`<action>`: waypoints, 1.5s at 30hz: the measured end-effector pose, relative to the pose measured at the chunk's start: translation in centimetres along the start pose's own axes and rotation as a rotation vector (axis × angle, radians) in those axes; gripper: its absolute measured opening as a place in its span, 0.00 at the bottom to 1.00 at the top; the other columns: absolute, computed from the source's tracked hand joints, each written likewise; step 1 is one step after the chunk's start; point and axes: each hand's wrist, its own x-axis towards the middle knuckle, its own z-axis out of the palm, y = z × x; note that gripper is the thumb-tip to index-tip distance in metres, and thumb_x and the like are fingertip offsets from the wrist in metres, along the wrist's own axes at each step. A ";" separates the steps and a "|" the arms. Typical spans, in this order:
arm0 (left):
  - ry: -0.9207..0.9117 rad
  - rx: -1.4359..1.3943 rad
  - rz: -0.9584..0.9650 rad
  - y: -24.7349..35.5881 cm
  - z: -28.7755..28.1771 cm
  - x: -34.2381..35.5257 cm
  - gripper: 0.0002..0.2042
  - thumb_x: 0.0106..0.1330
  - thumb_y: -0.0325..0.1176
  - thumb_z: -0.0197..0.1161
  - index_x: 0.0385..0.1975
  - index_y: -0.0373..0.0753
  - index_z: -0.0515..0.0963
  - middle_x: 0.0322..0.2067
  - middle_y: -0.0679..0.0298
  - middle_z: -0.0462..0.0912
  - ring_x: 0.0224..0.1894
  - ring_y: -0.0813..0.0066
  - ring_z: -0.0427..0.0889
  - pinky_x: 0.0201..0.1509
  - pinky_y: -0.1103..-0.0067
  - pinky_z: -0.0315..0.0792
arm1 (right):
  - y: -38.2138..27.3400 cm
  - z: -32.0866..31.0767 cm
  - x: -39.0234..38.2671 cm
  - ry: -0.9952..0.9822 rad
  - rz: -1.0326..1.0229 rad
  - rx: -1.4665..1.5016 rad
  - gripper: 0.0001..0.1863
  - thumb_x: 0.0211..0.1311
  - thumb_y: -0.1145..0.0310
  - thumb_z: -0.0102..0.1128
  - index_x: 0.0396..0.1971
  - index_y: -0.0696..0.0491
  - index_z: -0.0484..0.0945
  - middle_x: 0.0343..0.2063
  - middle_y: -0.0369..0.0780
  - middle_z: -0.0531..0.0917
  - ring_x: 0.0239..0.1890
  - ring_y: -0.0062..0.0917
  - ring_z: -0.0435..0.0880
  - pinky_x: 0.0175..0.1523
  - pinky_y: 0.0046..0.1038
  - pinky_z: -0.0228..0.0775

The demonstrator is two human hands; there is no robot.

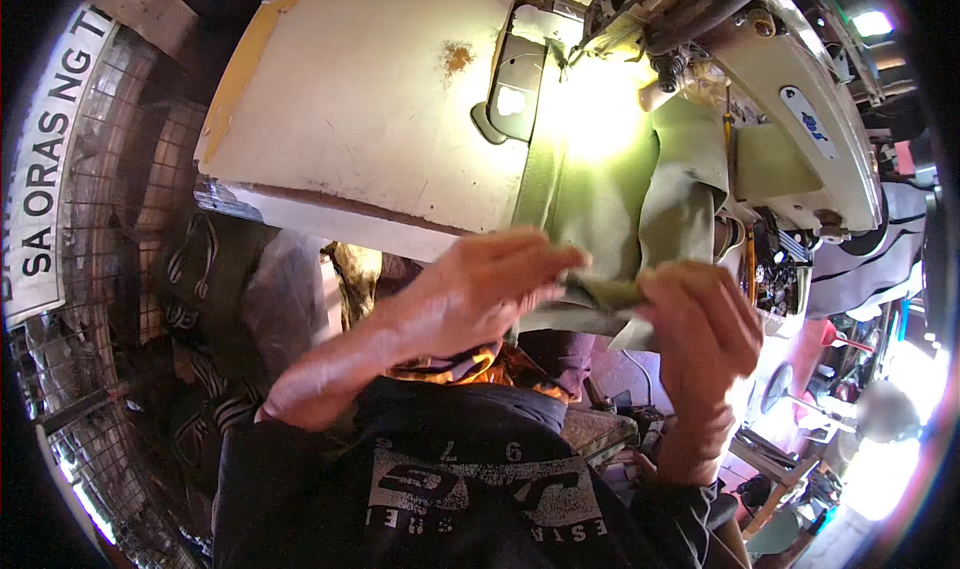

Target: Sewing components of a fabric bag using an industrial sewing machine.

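Observation:
A sheet of grey-green material, fabric or leatherette, runs from under the lit needle area of a sewing machine down over the table's near edge. At its near end, my left hand is closed on the edge from the left, its fingers a little blurred. My right hand pinches the same edge from the right, fingers curled. Between the two hands the edge looks folded or rolled. The fingertips are partly hidden, and bright lamp light washes out the spot around the needle.
The white sewing table has a worn brown edge at the near left. A metal plate lies beside the needle. Wire mesh and a printed sign stand at the left. Tools and clutter, including a red funnel-like thing, fill the right.

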 end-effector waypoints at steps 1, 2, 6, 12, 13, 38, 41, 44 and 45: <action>0.038 0.076 0.063 -0.8 -0.1 0.9 0.20 0.61 0.29 0.72 0.54 0.44 0.80 0.35 0.62 0.85 0.32 0.66 0.85 0.34 0.74 0.80 | 0.6 0.3 0.8 0.013 -0.009 0.002 0.16 0.43 0.77 0.72 0.37 0.57 0.83 0.33 0.42 0.84 0.36 0.35 0.85 0.38 0.33 0.79; 0.038 0.071 0.057 -1.4 -0.2 1.7 0.20 0.61 0.29 0.72 0.54 0.44 0.80 0.35 0.62 0.85 0.32 0.66 0.85 0.34 0.74 0.80 | 1.1 0.7 1.5 0.010 -0.022 -0.028 0.16 0.44 0.77 0.71 0.37 0.58 0.83 0.33 0.42 0.83 0.36 0.35 0.85 0.39 0.34 0.79; 0.087 0.186 0.028 -3.1 -0.9 3.4 0.32 0.56 0.27 0.74 0.64 0.45 0.72 0.39 0.64 0.87 0.42 0.63 0.84 0.47 0.69 0.77 | 2.6 2.6 3.4 0.015 -0.085 -0.086 0.17 0.43 0.77 0.69 0.37 0.59 0.82 0.33 0.43 0.82 0.37 0.37 0.85 0.40 0.35 0.80; 0.068 0.272 -0.025 -3.5 -1.4 3.0 0.41 0.52 0.25 0.75 0.69 0.44 0.66 0.42 0.66 0.87 0.53 0.60 0.78 0.58 0.65 0.71 | 3.5 4.2 3.7 -0.052 -0.096 -0.103 0.18 0.42 0.75 0.66 0.39 0.60 0.82 0.34 0.43 0.82 0.38 0.36 0.85 0.42 0.34 0.81; 0.066 0.278 -0.027 -3.5 -1.3 3.0 0.43 0.51 0.25 0.76 0.71 0.43 0.64 0.43 0.65 0.86 0.52 0.60 0.77 0.58 0.65 0.71 | 3.5 4.2 3.7 -0.043 -0.105 -0.107 0.18 0.42 0.75 0.66 0.39 0.60 0.82 0.34 0.43 0.82 0.38 0.36 0.85 0.42 0.34 0.81; 0.089 0.232 -0.045 -3.5 -1.4 2.7 0.45 0.49 0.26 0.76 0.70 0.36 0.61 0.45 0.60 0.84 0.52 0.55 0.77 0.61 0.63 0.71 | 3.3 4.9 3.8 -0.051 -0.141 -0.155 0.18 0.43 0.74 0.65 0.39 0.60 0.82 0.34 0.43 0.83 0.39 0.35 0.85 0.41 0.33 0.80; 0.052 0.284 -0.015 -2.9 -1.7 2.1 0.40 0.50 0.25 0.75 0.67 0.36 0.65 0.45 0.59 0.83 0.52 0.54 0.78 0.60 0.62 0.71 | 3.4 5.0 3.7 -0.062 -0.150 -0.163 0.19 0.43 0.74 0.65 0.40 0.61 0.82 0.35 0.43 0.82 0.39 0.34 0.85 0.41 0.33 0.79; 0.051 0.286 -0.004 -2.7 -1.7 1.8 0.37 0.53 0.24 0.72 0.66 0.35 0.66 0.45 0.59 0.84 0.54 0.54 0.78 0.60 0.62 0.71 | 3.3 5.2 3.4 -0.069 -0.146 -0.165 0.21 0.44 0.73 0.66 0.42 0.61 0.81 0.35 0.43 0.82 0.40 0.34 0.84 0.41 0.33 0.78; 0.047 0.289 0.003 -2.7 -1.7 1.7 0.37 0.53 0.24 0.72 0.66 0.35 0.66 0.45 0.59 0.84 0.54 0.54 0.78 0.60 0.62 0.71 | 3.2 5.3 3.3 -0.096 -0.125 -0.166 0.21 0.45 0.73 0.66 0.44 0.62 0.81 0.36 0.42 0.81 0.40 0.34 0.84 0.42 0.33 0.78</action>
